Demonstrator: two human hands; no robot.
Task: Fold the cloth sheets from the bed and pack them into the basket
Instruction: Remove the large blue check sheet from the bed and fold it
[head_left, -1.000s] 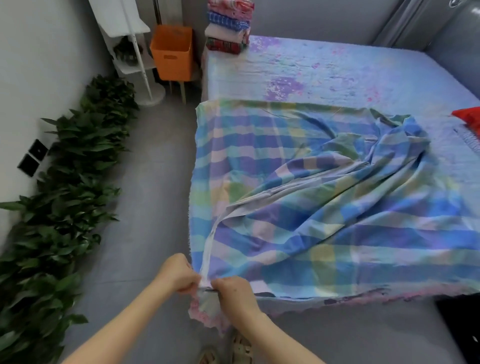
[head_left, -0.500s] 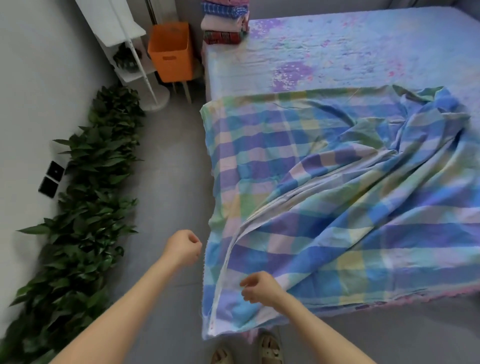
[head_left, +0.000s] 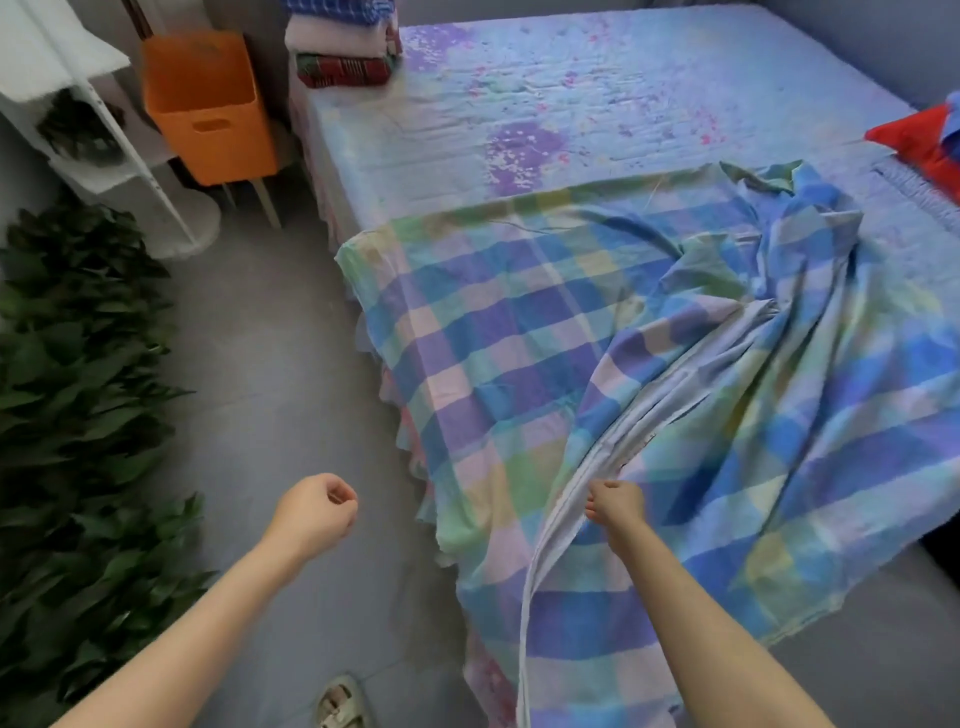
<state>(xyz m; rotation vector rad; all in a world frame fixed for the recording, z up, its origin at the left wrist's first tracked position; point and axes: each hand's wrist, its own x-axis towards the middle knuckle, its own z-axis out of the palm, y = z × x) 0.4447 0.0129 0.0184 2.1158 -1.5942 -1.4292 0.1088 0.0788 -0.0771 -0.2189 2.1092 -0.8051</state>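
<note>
Checked sheet (head_left: 519, 332) — right hand (head_left: 615, 506) pinches its fold, left hand (head_left: 314, 512) fisted.

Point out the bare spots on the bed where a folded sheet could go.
Free: the wide mattress top between the folded stack at its far-left corner and the red cloth on the right edge. Crowded: the near half, covered by the rumpled plaid sheet.

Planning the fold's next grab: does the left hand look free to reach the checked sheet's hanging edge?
Probably yes: the left hand holds nothing and hovers over bare floor beside the checked sheet, with nothing between.
</note>
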